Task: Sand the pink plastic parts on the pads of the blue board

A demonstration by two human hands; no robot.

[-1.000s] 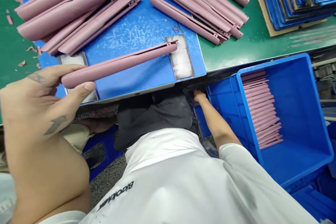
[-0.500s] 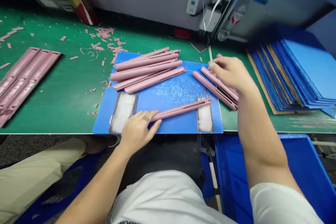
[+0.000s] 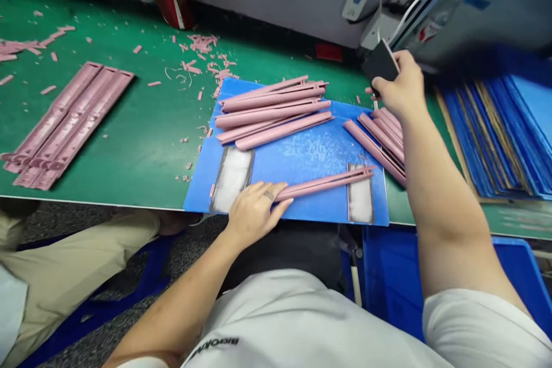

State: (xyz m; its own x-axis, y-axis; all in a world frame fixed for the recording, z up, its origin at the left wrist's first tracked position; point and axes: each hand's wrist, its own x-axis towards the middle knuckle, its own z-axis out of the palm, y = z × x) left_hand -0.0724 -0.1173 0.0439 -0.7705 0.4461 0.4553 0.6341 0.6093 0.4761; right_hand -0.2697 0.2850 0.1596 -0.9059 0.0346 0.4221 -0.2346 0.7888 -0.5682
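My left hand (image 3: pixel 254 211) rests at the near edge of a blue mat (image 3: pixel 302 158), fingers closed on the near end of a long pink plastic part (image 3: pixel 328 182) that lies across the mat. My right hand (image 3: pixel 399 89) is raised at the far right of the mat, gripping a small dark flat object (image 3: pixel 380 63). Beneath that hand lies a row of pink parts (image 3: pixel 379 138). Another pile of pink parts (image 3: pixel 273 110) sits at the back of the mat.
More pink parts (image 3: pixel 64 123) lie on the green table (image 3: pixel 142 138) at left, with pink shavings (image 3: pixel 202 52) scattered behind. Stacked blue sheets (image 3: pixel 500 132) stand at right. A blue bin (image 3: pixel 388 276) sits below the table edge. Another person's leg (image 3: pixel 64 276) is at lower left.
The view lifted from my lap and the bin up to the table. My right hand came up from below, passed over the right-hand parts and now grips a dark object. My left hand set the pink part down.
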